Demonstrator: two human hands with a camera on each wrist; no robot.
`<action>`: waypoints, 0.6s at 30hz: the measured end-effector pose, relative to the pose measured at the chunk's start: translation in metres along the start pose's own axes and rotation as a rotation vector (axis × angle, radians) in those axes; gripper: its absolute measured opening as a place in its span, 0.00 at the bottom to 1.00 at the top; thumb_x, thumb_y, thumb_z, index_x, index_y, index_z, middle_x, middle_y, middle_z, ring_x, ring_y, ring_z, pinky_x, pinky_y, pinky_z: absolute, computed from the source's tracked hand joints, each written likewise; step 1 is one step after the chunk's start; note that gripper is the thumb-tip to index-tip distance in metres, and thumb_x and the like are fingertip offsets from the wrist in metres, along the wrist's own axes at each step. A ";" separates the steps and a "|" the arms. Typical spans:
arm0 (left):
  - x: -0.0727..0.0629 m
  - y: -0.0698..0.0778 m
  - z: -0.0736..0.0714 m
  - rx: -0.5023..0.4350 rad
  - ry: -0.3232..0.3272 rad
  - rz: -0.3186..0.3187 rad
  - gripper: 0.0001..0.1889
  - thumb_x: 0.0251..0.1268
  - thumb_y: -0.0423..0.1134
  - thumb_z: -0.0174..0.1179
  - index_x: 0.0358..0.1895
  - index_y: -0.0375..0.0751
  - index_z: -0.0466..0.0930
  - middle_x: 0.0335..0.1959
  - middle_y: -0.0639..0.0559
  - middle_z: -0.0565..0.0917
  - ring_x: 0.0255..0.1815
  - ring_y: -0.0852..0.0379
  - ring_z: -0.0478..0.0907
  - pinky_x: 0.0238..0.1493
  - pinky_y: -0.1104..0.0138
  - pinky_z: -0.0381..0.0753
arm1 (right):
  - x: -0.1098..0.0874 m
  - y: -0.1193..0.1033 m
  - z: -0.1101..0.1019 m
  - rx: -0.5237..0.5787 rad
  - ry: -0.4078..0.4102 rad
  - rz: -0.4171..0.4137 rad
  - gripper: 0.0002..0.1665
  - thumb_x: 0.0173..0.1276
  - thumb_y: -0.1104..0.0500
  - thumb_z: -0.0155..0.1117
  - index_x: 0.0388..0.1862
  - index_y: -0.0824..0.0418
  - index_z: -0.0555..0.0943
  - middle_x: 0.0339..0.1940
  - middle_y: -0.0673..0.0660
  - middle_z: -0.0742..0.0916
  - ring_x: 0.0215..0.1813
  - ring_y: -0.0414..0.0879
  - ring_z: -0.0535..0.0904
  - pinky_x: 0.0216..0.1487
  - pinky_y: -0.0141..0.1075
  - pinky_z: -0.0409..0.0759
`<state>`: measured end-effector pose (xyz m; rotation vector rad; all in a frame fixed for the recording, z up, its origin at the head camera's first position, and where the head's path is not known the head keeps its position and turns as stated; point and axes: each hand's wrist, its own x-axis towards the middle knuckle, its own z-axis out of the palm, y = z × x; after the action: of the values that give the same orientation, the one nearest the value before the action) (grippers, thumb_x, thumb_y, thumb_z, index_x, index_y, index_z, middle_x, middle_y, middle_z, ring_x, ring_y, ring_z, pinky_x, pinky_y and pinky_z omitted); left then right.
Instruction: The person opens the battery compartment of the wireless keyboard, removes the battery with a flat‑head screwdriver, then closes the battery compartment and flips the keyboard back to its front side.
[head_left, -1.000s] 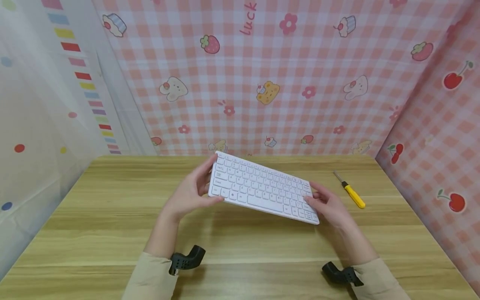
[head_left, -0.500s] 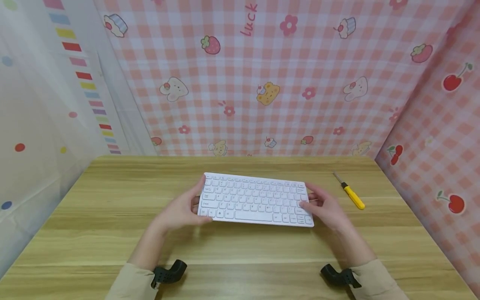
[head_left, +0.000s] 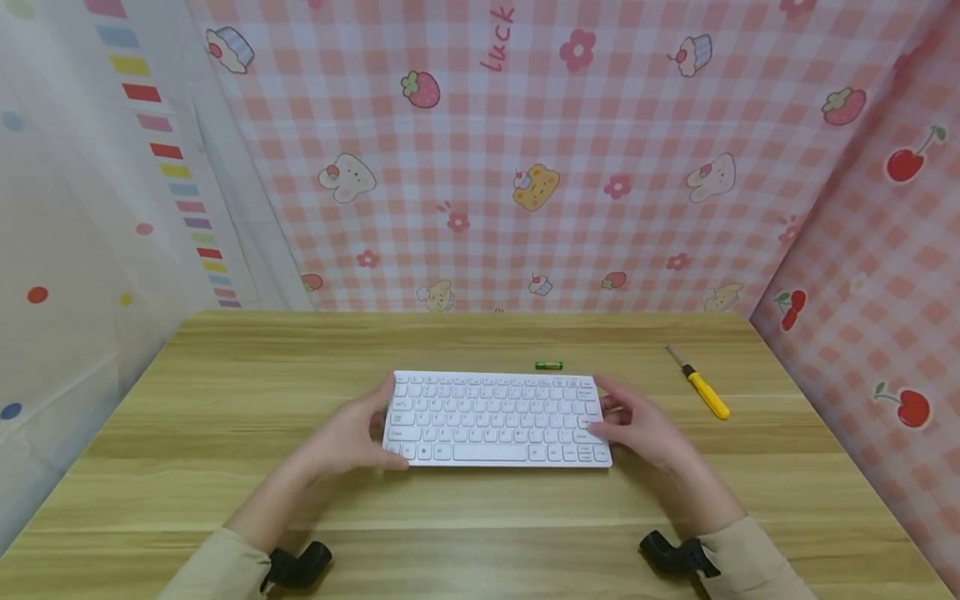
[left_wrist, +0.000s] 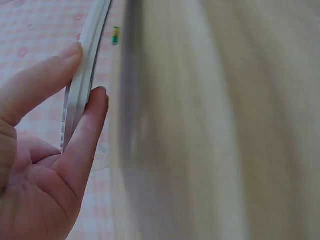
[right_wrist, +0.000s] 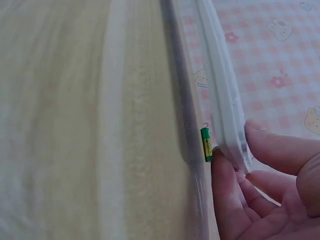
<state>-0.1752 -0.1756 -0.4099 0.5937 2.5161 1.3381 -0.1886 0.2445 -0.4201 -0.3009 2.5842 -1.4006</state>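
A white keyboard (head_left: 495, 421) faces keys-up, held level between both hands in the head view. My left hand (head_left: 347, 437) grips its left end, thumb at the near corner and fingers round the far side and underneath. At the right end my right hand (head_left: 641, 425) pinches it, thumb on the keys and a finger beneath. Both wrist views show a gap between the keyboard's edge (left_wrist: 85, 65) and the table, so it hangs just above the wood. Behind the keyboard lies a small green battery (head_left: 549, 366), also visible in the right wrist view past the keyboard's underside.
On the right of the wooden table (head_left: 187, 400) lies a screwdriver (head_left: 705, 390) with a yellow handle, its shaft pointing away. A pink checked cloth (head_left: 480, 167) stands behind the table's far edge. Cloth also hangs at both sides.
Both hands have lowered the keyboard, brought it nearer and slightly left, and levelled it from a slant. The battery behind it has come into sight. The screwdriver has stayed put.
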 end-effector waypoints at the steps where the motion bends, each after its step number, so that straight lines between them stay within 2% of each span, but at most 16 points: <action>1: -0.001 -0.001 0.001 0.027 -0.001 -0.003 0.64 0.42 0.36 0.81 0.76 0.22 0.40 0.72 0.28 0.60 0.46 0.54 0.79 0.48 0.65 0.80 | 0.000 0.000 0.001 -0.001 -0.007 0.001 0.45 0.65 0.61 0.71 0.76 0.69 0.59 0.54 0.67 0.79 0.47 0.53 0.77 0.44 0.35 0.77; 4: -0.002 -0.003 0.003 0.079 0.000 -0.015 0.64 0.41 0.37 0.82 0.75 0.21 0.41 0.65 0.30 0.71 0.43 0.56 0.78 0.46 0.66 0.78 | 0.000 0.001 0.002 0.001 -0.029 -0.003 0.45 0.65 0.63 0.70 0.76 0.70 0.59 0.54 0.67 0.79 0.47 0.53 0.77 0.43 0.36 0.78; 6: -0.003 -0.004 0.004 0.086 -0.005 -0.024 0.64 0.41 0.38 0.82 0.75 0.20 0.42 0.55 0.36 0.78 0.40 0.56 0.78 0.42 0.66 0.79 | 0.000 0.001 0.003 0.006 -0.038 0.002 0.45 0.65 0.64 0.70 0.76 0.70 0.59 0.54 0.66 0.78 0.47 0.53 0.77 0.43 0.35 0.78; 11: -0.005 -0.008 0.006 0.100 -0.004 -0.048 0.64 0.40 0.40 0.82 0.75 0.21 0.43 0.43 0.47 0.80 0.39 0.56 0.76 0.43 0.65 0.78 | 0.001 0.001 0.005 -0.021 -0.044 0.011 0.45 0.65 0.65 0.70 0.76 0.71 0.59 0.51 0.64 0.78 0.46 0.52 0.77 0.43 0.37 0.80; 18: -0.006 -0.013 0.007 0.084 -0.006 -0.039 0.64 0.40 0.40 0.82 0.75 0.21 0.44 0.49 0.43 0.81 0.42 0.55 0.77 0.45 0.65 0.78 | 0.003 0.001 0.006 -0.036 -0.046 0.012 0.45 0.64 0.65 0.71 0.76 0.70 0.60 0.48 0.62 0.80 0.44 0.51 0.76 0.41 0.34 0.79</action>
<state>-0.1704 -0.1790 -0.4245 0.5617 2.5761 1.2213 -0.1898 0.2395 -0.4242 -0.3179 2.5724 -1.3283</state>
